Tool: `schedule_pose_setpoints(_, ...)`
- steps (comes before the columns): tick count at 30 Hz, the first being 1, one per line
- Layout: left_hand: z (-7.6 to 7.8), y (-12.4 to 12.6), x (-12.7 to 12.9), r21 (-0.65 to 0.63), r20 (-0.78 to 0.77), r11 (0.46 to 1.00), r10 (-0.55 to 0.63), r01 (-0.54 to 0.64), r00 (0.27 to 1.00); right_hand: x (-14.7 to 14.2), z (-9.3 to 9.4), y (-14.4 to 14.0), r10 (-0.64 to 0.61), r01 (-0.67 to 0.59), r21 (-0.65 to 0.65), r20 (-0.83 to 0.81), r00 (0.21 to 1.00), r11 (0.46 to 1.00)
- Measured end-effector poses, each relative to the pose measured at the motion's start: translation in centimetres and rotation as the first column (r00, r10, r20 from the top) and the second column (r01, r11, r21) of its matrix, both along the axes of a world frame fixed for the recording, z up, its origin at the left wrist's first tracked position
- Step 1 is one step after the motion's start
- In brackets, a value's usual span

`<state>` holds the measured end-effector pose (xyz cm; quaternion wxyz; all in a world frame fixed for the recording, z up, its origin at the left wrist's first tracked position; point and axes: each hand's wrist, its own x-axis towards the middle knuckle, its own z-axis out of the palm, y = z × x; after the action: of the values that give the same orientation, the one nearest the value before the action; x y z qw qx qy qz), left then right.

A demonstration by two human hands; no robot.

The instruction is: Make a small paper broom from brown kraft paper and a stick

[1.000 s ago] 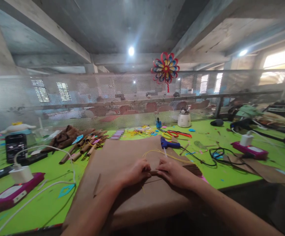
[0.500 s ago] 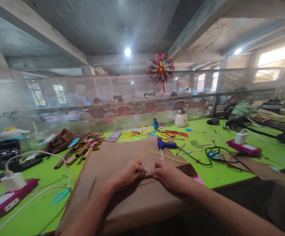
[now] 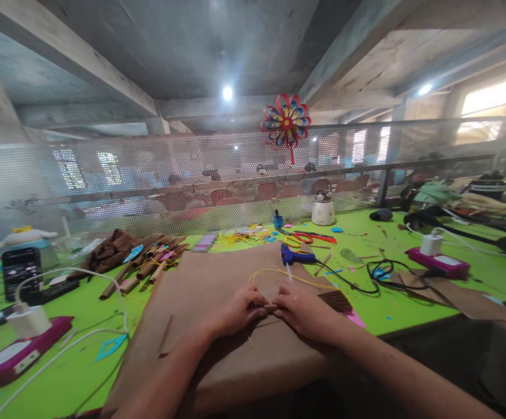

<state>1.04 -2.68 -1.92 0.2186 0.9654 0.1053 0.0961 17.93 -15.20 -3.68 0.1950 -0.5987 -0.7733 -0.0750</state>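
Head view of a craft bench. Nearest the viewer, the left hand (image 3: 235, 311) and the right hand (image 3: 302, 309) meet fingertip to fingertip over a large brown paper sheet (image 3: 218, 326); both are curled nearly closed, thumbs and forefingers pinched on a small rolled brown paper piece (image 3: 270, 306) that lies between them, resting on the sheet near its middle. How much of the roll each hand covers cannot be told. A thin yellow string (image 3: 279, 272) loops on the sheet just beyond the fingers, and a short end shows below the left hand. Just beyond the string lies a blue glue gun (image 3: 294, 256), its black cord (image 3: 366, 279) trailing right across the green table (image 3: 82, 326). Left of the sheet: a white charger (image 3: 28, 321) on a magenta case (image 3: 15, 355) with a white cable, then a bundle of rolled brown paper sticks (image 3: 148, 265). Farther back lie red-handled scissors (image 3: 314, 237) and a small white pot (image 3: 323, 210). A perforated mesh screen (image 3: 170, 174) closes the bench's far edge, with a coloured paper flower (image 3: 286, 121) hanging on it.
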Motion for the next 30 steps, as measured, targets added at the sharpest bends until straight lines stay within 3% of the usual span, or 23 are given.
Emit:
schedule_pose_setpoints(11,0.4,-0.4,0.1,0.026,0.021,0.996,0.085,-0.086,0.996,1.5,0.8,-0.1,-0.007,0.007,-0.067,-0.008,1.000,0.998)
schedule_pose_setpoints(16,0.8,-0.5,-0.3,-0.004,0.033,0.994,0.106,-0.106,0.994,1.5,3.2,0.5,0.017,-0.011,-0.084,0.081,0.997,0.996)
schedule_pose_setpoints(21,2.1,-1.3,-0.9,-0.014,0.020,0.991,0.137,-0.137,0.990,1.3,6.9,2.1,0.124,-0.091,-0.164,0.201,0.972,0.982)
schedule_pose_setpoints(26,2.5,-0.9,-0.7,-0.158,0.083,0.967,0.214,-0.199,0.973,0.6,10.2,4.7,0.188,-0.117,-0.287,0.235,0.954,0.951)
schedule_pose_setpoints(28,2.2,-0.1,-0.5,-0.298,0.115,0.923,0.290,-0.245,0.950,0.4,11.1,5.8,0.164,-0.111,-0.219,0.237,0.958,0.969)
schedule_pose_setpoints(30,1.9,0.6,-0.5,-0.531,0.131,0.812,0.360,-0.242,0.924,0.3,11.6,6.6,0.129,-0.123,-0.042,0.205,0.970,0.992)
